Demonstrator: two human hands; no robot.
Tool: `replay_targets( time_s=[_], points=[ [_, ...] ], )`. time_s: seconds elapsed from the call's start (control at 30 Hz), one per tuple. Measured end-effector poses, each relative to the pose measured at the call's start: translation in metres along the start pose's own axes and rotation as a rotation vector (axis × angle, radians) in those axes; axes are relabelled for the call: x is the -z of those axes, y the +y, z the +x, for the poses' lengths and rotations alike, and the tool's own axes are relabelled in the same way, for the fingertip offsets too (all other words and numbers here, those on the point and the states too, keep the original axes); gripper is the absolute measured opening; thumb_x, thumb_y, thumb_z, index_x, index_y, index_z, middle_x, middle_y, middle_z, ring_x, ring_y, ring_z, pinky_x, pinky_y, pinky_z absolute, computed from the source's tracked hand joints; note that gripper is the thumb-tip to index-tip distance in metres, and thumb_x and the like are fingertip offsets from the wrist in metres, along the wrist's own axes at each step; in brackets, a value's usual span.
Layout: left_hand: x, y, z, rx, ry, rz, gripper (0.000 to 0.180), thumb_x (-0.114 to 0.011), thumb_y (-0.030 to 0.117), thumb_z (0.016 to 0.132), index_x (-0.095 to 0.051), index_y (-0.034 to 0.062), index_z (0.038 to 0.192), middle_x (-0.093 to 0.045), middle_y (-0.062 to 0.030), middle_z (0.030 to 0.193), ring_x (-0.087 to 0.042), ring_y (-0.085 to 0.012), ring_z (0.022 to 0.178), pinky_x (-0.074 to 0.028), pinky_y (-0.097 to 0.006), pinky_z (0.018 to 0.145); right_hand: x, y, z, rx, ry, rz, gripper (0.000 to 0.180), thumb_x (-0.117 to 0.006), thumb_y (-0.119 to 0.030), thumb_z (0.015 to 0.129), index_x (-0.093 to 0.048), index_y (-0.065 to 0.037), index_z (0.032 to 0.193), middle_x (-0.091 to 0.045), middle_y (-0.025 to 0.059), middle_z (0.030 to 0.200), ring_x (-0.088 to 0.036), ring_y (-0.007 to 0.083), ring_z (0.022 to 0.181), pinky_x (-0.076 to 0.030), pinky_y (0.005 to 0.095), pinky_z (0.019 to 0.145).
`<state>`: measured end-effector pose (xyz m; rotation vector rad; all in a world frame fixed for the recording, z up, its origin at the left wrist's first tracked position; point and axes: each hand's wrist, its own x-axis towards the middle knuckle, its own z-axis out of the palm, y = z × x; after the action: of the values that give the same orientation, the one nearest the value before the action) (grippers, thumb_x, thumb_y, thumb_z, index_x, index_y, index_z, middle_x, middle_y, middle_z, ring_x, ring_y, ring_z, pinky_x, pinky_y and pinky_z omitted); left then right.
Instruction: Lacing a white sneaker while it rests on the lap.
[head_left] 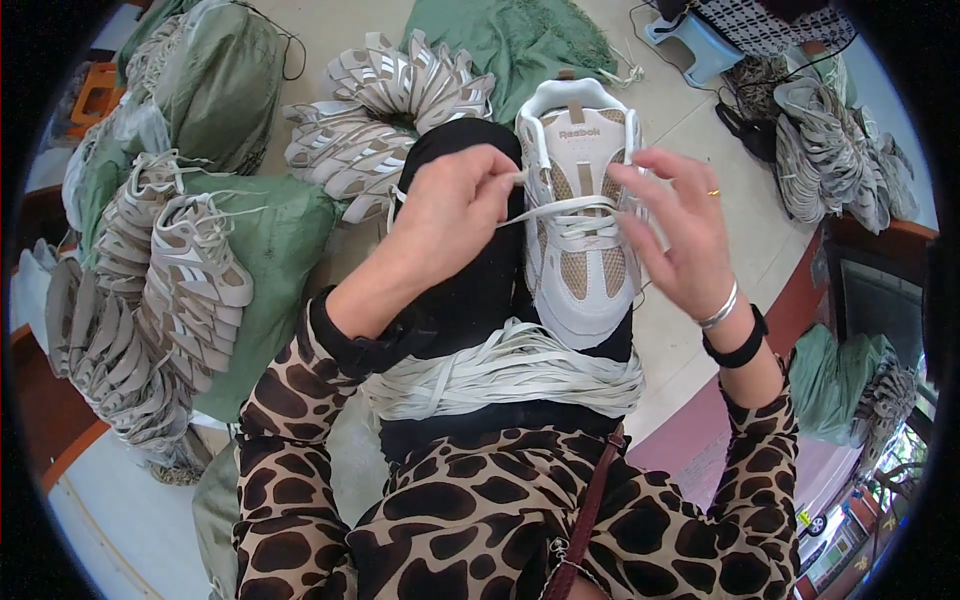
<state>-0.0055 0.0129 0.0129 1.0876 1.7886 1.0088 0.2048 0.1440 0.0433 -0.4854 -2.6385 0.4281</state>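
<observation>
A beige and white sneaker (585,285) rests across my right thigh, its toe toward me. White lace crosses its lower eyelets, and the upper eyelet rows look unlaced. My left hand (450,205), left of the shoe, is closed in a pinch on the white shoelace (550,212), which runs from the shoe toward it. At the shoe's right side, my right hand (685,225) has its thumb and fingers apart. Its fingertips are at the eyelet edge, touching or nearly touching it. A thick bundle of loose white laces (500,375) lies over my lap.
Fanned rows of similar shoe uppers (405,85) lie on the floor ahead. More shoes (195,265) are stacked at left by green sacks (225,85). A light blue stool (695,48) stands at far right near grey shoe uppers (825,135).
</observation>
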Motion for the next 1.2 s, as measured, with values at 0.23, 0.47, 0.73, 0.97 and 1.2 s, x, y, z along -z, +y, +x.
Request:
replay_targets(
  time_s=[0.23, 0.47, 0.73, 0.97, 1.2],
  points=[
    [-0.006, 0.001, -0.018, -0.083, 0.064, 0.278, 0.018, -0.066, 0.020, 0.087, -0.070, 0.0037, 0.093, -0.066, -0.0059, 0.069, -0.055, -0.0077, 0.059, -0.045, -0.026, 0.057, 0.001, -0.018, -0.002, 0.145, -0.245, 0.135, 0.025, -0.070, -0.011, 0.073, -0.067, -0.010, 0.098, -0.054, 0.0069, 0.128, -0.047, 0.0277, 0.120, -0.031, 0.0401, 0.099],
    [-0.013, 0.009, -0.022, -0.093, 0.098, 0.423, 0.016, -0.069, 0.022, 0.085, -0.072, 0.0087, 0.093, -0.067, -0.0088, 0.068, -0.062, -0.0184, 0.056, -0.046, -0.029, 0.053, 0.000, 0.008, 0.011, 0.071, -0.093, -0.015, 0.016, -0.066, -0.011, 0.078, -0.066, -0.011, 0.094, -0.060, 0.0037, 0.118, -0.051, 0.0260, 0.116, -0.031, 0.0390, 0.098],
    [-0.004, -0.001, -0.025, -0.265, 0.203, 0.437, 0.011, -0.066, 0.017, 0.086, -0.071, 0.0098, 0.092, -0.068, -0.0094, 0.077, -0.066, -0.0244, 0.067, -0.048, -0.032, 0.055, -0.002, 0.016, 0.015, 0.092, -0.104, -0.013, 0.013, -0.064, -0.011, 0.079, -0.065, -0.010, 0.092, -0.060, 0.0023, 0.117, -0.052, 0.0264, 0.114, -0.032, 0.0398, 0.097],
    [-0.017, 0.001, -0.021, -0.252, 0.163, 0.442, 0.010, -0.066, 0.018, 0.086, -0.070, 0.0096, 0.089, -0.068, -0.0095, 0.078, -0.066, -0.0283, 0.066, -0.050, -0.036, 0.056, -0.001, 0.018, 0.016, 0.098, -0.121, -0.019, 0.013, -0.064, -0.010, 0.079, -0.065, -0.010, 0.091, -0.059, 0.0027, 0.116, -0.051, 0.0269, 0.115, -0.032, 0.0402, 0.098],
    [-0.023, -0.001, -0.017, -0.281, 0.217, 0.502, 0.010, -0.064, 0.018, 0.087, -0.068, 0.0094, 0.088, -0.066, -0.0103, 0.075, -0.065, -0.0305, 0.067, -0.049, -0.038, 0.055, 0.017, 0.028, 0.026, 0.210, -0.314, -0.085, 0.029, -0.071, -0.012, 0.073, -0.062, -0.012, 0.101, -0.054, 0.0024, 0.123, -0.046, 0.0271, 0.120, -0.031, 0.0415, 0.100]
  ],
)
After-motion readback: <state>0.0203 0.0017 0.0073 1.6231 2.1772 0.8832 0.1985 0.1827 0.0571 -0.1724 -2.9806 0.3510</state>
